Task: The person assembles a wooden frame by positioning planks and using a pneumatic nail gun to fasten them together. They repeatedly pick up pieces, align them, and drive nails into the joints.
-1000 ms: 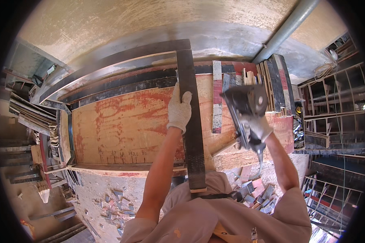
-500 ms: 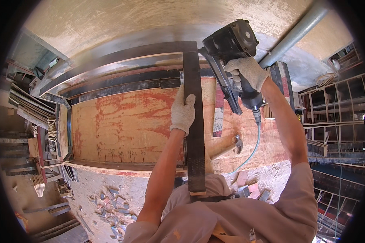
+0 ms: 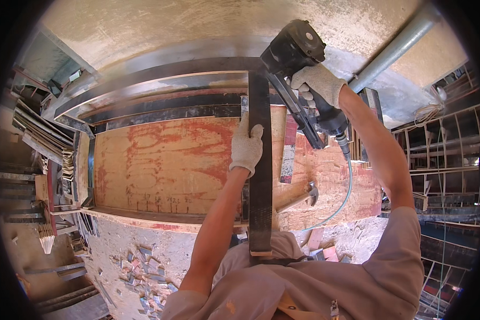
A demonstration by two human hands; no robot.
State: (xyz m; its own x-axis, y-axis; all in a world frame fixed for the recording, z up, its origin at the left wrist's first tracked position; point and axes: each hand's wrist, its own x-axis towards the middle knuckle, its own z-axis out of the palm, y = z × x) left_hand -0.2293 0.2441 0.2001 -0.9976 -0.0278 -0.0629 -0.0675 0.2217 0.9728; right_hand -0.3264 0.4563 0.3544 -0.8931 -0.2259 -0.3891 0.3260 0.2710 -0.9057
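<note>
A black board runs from the far side toward my body, its near end at my waist. My left hand, in a pale knit glove, is closed on its left edge, thumb on the top face. At the far end this board meets a long dark board at a corner. My right hand, also gloved, is wrapped round the handle of a black air nail gun. The gun's nose is over or against that corner; contact cannot be made out. A pale blue air hose hangs from the handle.
Beneath lies a red-stained plywood panel. A claw hammer and a dark-and-red strip rest on it. A grey pipe slants at the far right. Wood offcuts litter the floor; boards are stacked at left.
The nail gun has come slightly left relative to the board, and its nose now overlaps the far corner. My left hand keeps its hold; the board sits a little further right in view.
</note>
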